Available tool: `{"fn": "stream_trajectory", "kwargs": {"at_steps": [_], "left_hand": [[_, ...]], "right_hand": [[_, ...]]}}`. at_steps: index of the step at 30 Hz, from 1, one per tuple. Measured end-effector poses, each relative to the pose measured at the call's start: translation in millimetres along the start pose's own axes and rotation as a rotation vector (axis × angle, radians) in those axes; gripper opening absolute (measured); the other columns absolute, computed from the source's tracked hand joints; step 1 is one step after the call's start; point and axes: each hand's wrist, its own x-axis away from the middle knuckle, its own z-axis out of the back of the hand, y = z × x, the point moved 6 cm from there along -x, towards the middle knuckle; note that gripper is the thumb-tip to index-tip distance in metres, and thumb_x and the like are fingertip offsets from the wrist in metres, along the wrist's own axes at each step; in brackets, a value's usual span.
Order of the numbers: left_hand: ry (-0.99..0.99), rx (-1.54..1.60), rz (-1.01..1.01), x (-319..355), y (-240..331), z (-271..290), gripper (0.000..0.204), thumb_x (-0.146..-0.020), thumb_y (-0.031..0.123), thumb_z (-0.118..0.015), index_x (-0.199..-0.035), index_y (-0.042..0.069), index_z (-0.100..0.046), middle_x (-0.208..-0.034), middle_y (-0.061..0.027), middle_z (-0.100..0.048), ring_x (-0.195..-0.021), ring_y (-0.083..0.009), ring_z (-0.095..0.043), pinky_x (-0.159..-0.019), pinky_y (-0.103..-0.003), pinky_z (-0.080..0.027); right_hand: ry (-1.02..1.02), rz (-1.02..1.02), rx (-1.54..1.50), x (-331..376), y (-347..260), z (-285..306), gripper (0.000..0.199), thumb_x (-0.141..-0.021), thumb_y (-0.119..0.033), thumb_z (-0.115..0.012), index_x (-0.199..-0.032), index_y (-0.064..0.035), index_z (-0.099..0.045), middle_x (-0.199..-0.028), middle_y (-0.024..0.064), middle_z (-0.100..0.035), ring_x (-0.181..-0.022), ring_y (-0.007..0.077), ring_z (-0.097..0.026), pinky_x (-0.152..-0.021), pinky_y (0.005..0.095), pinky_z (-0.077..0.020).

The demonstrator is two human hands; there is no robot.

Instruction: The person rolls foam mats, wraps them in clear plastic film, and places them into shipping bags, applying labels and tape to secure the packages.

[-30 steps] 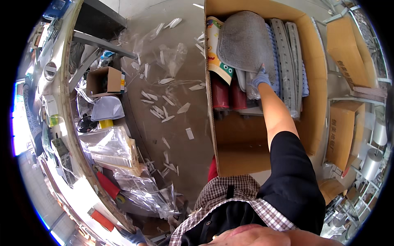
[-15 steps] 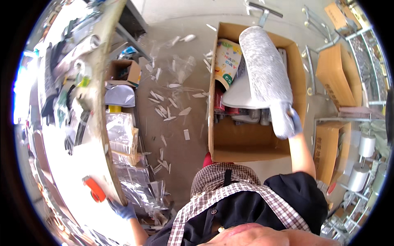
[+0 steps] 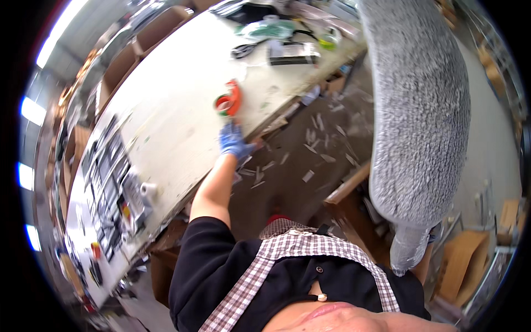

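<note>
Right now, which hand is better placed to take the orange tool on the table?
Left, probably: the left hand is near the orange tool and looks empty; the right hand, mostly hidden, holds the grey mat.

The head camera looks down from close above the chest [image 3: 296,276] toward the table [image 3: 171,124].

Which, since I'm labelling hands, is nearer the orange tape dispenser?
The left blue-gloved hand, at the white table; the right hand holds the grey plush mat.

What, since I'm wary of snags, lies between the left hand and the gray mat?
The head view shows the table's edge, then floor strewn with white scraps, between the left hand and the gray mat.
</note>
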Motion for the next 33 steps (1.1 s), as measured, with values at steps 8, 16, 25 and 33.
{"fn": "stream_trajectory", "kwargs": {"at_steps": [8,16,25,33], "left_hand": [[-0.39,2.258,-0.232,32.9,-30.8,16.9,0.117,-0.071,0.086,-0.051,-0.157,0.016,-0.014,-0.157,-0.0162,-0.029,-0.143,-0.0346,-0.031,-0.115,-0.052,-0.028],[0.268,2.51,0.17,60.1,-216.4,83.2,0.079,-0.082,0.044,-0.074,-0.143,0.008,-0.04,-0.138,-0.0108,-0.051,-0.128,-0.0299,-0.048,-0.108,-0.049,-0.041],[0.426,2.086,0.848,125.9,-259.0,7.8,0.056,-0.089,0.012,-0.069,-0.137,0.006,-0.042,-0.128,-0.0122,-0.055,-0.114,-0.0268,-0.056,-0.093,-0.042,-0.053],[0.306,2.002,1.248,105.3,-202.9,-25.7,0.044,-0.096,0.021,-0.055,-0.134,0.006,-0.039,-0.125,-0.0152,-0.054,-0.109,-0.0297,-0.061,-0.085,-0.046,-0.059]], "right_hand": [[-0.329,-0.444,0.036,-119.1,186.2,-171.8,0.058,-0.084,-0.027,-0.07,-0.131,0.0011,-0.053,-0.121,0.0173,-0.064,-0.105,0.0302,-0.066,-0.089,0.042,-0.0565],[-0.692,-0.903,-0.15,-249.6,364.4,-329.7,0.053,-0.087,-0.026,-0.067,-0.13,0.001,-0.054,-0.119,0.0169,-0.064,-0.104,0.0297,-0.066,-0.088,0.0412,-0.0562],[-0.687,0.358,1.697,-382.2,461.4,-296.9,0.045,-0.092,-0.027,-0.058,-0.131,-0.007,-0.053,-0.12,0.0123,-0.061,-0.117,0.0265,-0.054,-0.109,0.0415,-0.0331],[-0.809,0.585,2.397,-465.1,426.8,-218.6,0.064,-0.077,-0.022,-0.068,-0.138,-0.022,-0.048,-0.123,0.0138,-0.055,-0.119,0.0289,-0.05,-0.11,0.0438,-0.0296]]}}
